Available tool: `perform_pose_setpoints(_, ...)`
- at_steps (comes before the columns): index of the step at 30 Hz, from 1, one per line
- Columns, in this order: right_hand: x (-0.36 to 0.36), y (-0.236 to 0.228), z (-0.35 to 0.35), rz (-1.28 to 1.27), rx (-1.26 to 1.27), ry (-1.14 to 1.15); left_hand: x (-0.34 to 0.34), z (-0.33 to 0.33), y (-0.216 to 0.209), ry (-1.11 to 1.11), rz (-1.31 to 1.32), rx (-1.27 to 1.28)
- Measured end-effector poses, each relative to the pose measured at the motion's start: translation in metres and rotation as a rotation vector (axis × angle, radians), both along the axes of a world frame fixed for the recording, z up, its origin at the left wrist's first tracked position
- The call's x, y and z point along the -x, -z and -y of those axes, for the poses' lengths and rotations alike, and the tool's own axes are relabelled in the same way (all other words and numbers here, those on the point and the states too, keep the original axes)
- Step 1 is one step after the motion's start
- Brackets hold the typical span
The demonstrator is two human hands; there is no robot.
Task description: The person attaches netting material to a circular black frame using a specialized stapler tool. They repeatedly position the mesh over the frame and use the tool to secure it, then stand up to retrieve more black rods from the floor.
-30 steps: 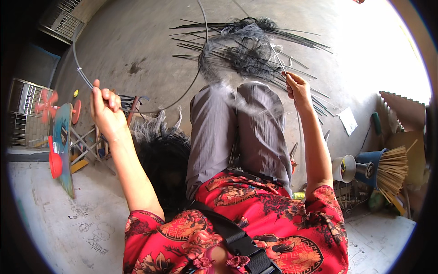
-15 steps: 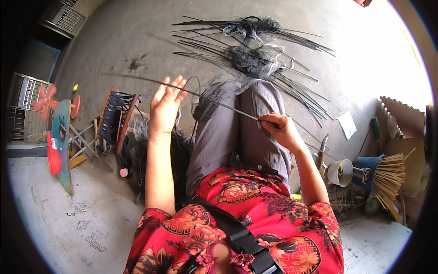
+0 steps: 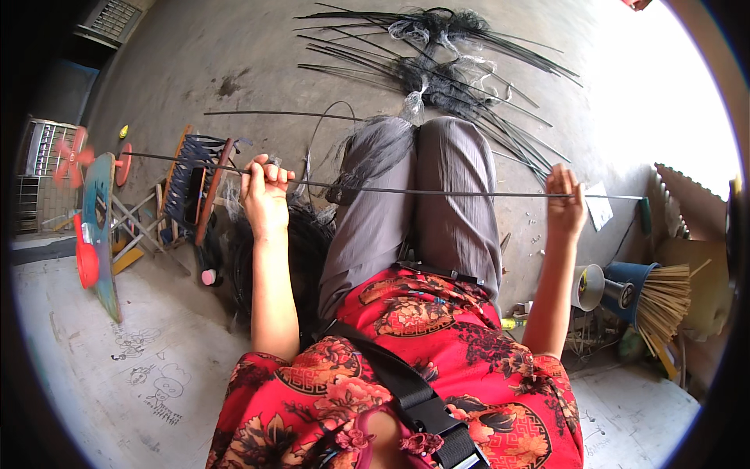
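A long thin dark rod runs nearly level across my lap, its right tip paler. My left hand has its fingers curled round the rod left of my knees. Well to the right, my right hand grips the same rod near its pale end. Fine dark netting drapes over my left knee, below a thin curved strand. Another dark rod extends left from beside that knee. Beyond my knees, bundles of dark rods lie on the floor with tangled grey netting.
At right stand a blue bucket of wooden sticks and a white container. A folding stool and an upright blue-green board with red parts stand at left. Dark mesh is heaped beside my left leg.
My right hand has moved far right and upward along the rod. My left hand has lowered and closed round it. The rod now lies nearly level, and the netting has stayed on my knee.
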State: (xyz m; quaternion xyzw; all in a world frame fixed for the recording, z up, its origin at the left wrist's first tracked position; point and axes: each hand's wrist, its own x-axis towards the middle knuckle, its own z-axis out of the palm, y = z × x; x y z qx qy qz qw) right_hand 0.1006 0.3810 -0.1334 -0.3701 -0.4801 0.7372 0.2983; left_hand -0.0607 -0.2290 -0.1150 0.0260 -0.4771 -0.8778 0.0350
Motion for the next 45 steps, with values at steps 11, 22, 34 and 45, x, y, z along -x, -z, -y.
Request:
perform_pose_setpoints(11,0.032,-0.103,-0.092,-0.081,-1.206,0.07,0.042,0.045,-0.148,-0.601,-0.368,0.902)
perform_pose_setpoints(22,0.093,-0.17,0.138,-0.019,-1.983,-0.655,-0.003,-0.162,-0.169,0.145,-0.787,1.245)
perform_pose_setpoints(34,0.107,-0.178,0.142,-0.192,-1.905,-0.727,-0.011,-0.186,-0.165,0.317,-0.846,1.38)
perform_pose_setpoints(45,0.127,-0.181,0.143,-0.337,-1.974,-0.709,0.058,-0.15,-0.197,1.168,-0.137,0.599)
